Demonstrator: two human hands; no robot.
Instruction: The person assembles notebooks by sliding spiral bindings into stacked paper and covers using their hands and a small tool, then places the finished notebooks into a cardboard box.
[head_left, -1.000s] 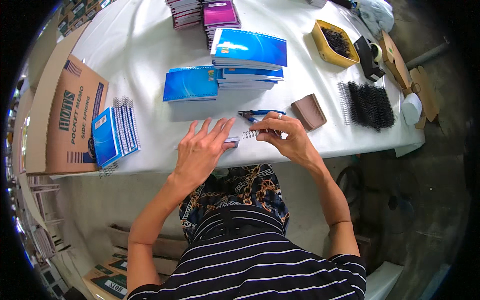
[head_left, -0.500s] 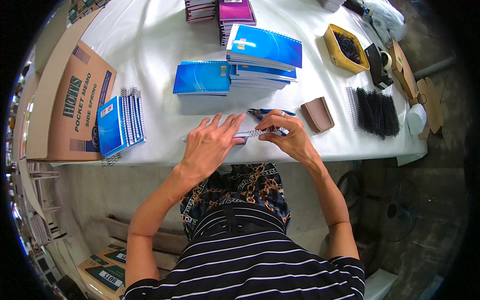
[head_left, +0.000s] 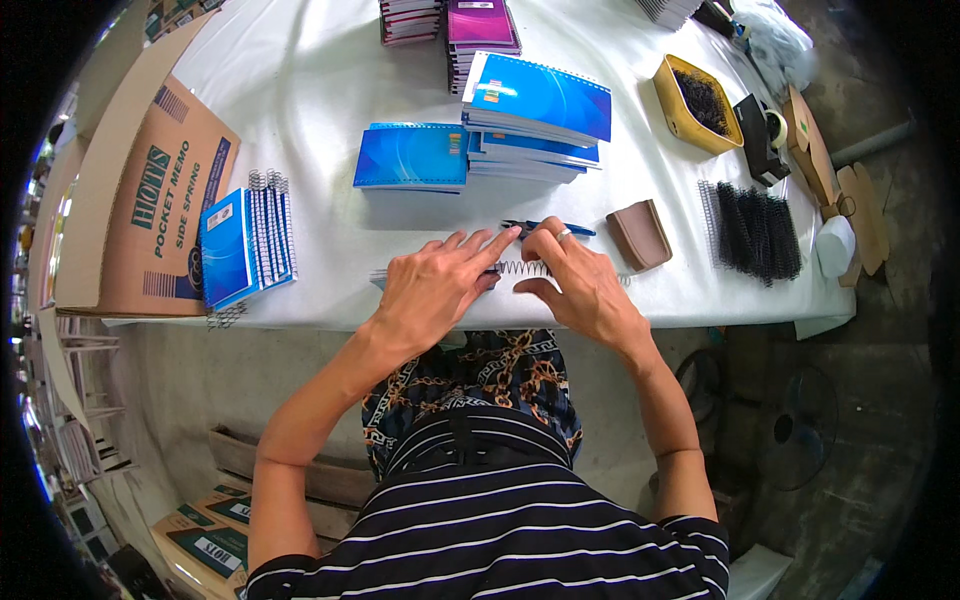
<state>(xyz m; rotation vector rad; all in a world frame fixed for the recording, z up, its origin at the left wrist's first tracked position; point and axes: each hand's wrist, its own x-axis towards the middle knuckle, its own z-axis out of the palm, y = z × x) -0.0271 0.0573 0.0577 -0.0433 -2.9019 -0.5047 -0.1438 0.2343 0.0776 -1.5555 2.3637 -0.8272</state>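
My left hand (head_left: 425,290) lies over a small notepad on the table near its front edge, fingers stretched forward and thumb tucked at the pad's side. Most of that pad is hidden beneath the hand. From its right end runs a thin dark wire coil (head_left: 522,268). My right hand (head_left: 590,295), with a ring on one finger, is curled round the coil, thumb below it and forefinger above. Whether the thumb presses on the wire is hard to see. Just beyond my fingertips lie blue-handled pliers (head_left: 570,230).
Blue notepads (head_left: 540,95) are stacked ahead. Coil-bound pads (head_left: 230,250) lean by a cardboard box (head_left: 165,210) at left. On the right are a brown holder (head_left: 640,236), black coils (head_left: 755,230), a yellow tub (head_left: 672,90) of coils and a tape dispenser (head_left: 757,140).
The fingers of my right hand have spread from a pinch on the coil to a looser curl, thumb lower. More coil shows between the hands. The view has shifted slightly.
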